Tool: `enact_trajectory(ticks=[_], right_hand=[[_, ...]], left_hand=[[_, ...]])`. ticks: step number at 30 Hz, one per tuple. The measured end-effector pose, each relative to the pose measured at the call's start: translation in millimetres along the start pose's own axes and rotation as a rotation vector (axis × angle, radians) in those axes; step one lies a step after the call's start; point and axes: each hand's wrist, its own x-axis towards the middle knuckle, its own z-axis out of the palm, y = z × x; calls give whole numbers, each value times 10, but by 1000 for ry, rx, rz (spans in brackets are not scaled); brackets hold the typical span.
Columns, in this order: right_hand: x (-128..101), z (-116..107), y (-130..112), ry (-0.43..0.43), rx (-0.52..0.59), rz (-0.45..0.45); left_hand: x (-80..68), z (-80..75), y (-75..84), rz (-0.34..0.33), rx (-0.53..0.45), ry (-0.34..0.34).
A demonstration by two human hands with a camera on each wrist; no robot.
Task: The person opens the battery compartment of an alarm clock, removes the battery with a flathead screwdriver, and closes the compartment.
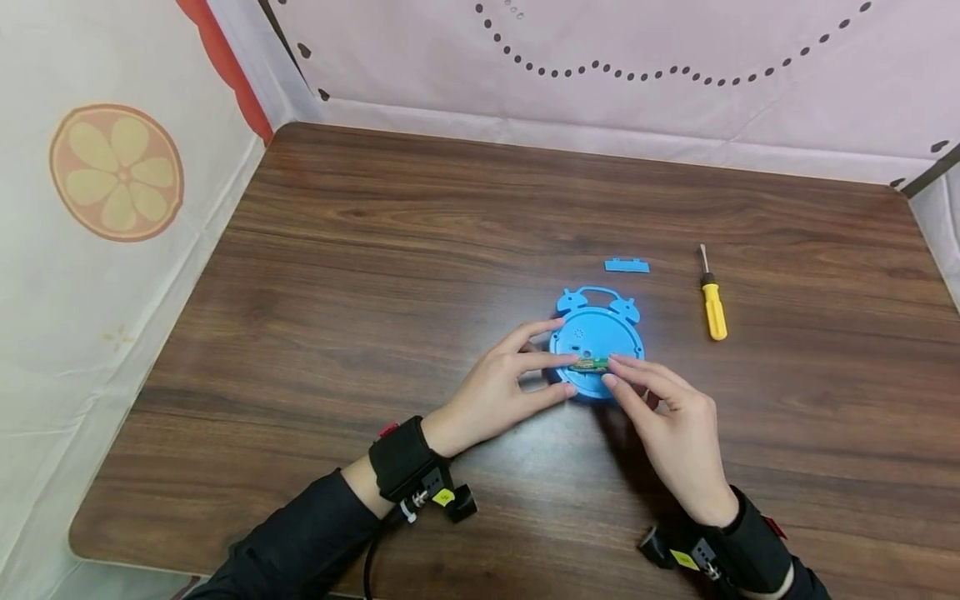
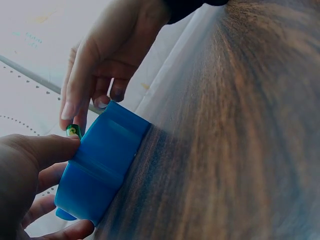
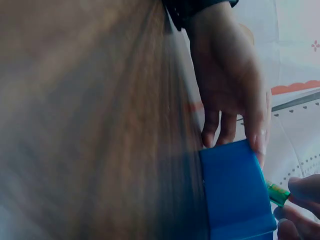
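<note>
A blue alarm clock with twin bells lies back side up on the table. My left hand holds its left side, fingers spread along the rim and thumb at the lower edge. My right hand pinches one end of a green battery between thumb and fingertips, over the lower part of the clock's back. The left index fingertip is right at the battery's other end. In the right wrist view, the battery projects tilted from beyond the clock's blue side.
Just beyond the bells lies a small blue battery cover. To the right rests a screwdriver with a yellow handle, tip pointing away. White patterned curtains border the brown wooden table at the back and left.
</note>
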Motion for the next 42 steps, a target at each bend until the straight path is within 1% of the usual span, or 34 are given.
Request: enact_trajectory(ticks=[2, 7, 10, 13, 18, 20, 22, 25, 27, 29, 31, 34, 37, 39, 42], right_hand=[[40, 1, 6, 18, -14, -3], [101, -11, -1, 31, -35, 4], [104, -13, -21, 47, -25, 16], [91, -5, -37, 82, 1, 11], [74, -3, -66, 134, 91, -6], [73, -16, -91, 134, 159, 22], [80, -34, -117, 127, 223, 60], [104, -58, -155, 118, 285, 106], [134, -63, -183, 109, 293, 122], [177, -53, -216, 98, 300, 124], [236, -34, -256, 91, 311, 114], [355, -10, -316, 85, 308, 74], [556, 16, -352, 56, 309, 49], [718, 31, -350, 30, 314, 58], [987, 54, -325, -34, 314, 110]], left_hand=[[3, 3, 3, 1, 1, 1], [2, 23, 1, 5, 4, 3], [4, 49, 5, 16, 3, 15], [7, 80, 26, 24, 0, 33], [11, 108, 76, 26, -9, 54], [9, 106, 96, 33, -19, 61], [9, 94, 118, 61, -27, 77], [16, 56, 140, 131, -51, 134], [23, 19, 144, 175, -82, 186], [28, -26, 139, 199, -127, 235], [30, -73, 136, 208, -175, 274], [46, -150, 137, 200, -206, 327], [110, -255, 132, 179, -172, 387], [203, -329, 115, 162, -125, 413], [357, -432, 73, 120, -64, 439]])
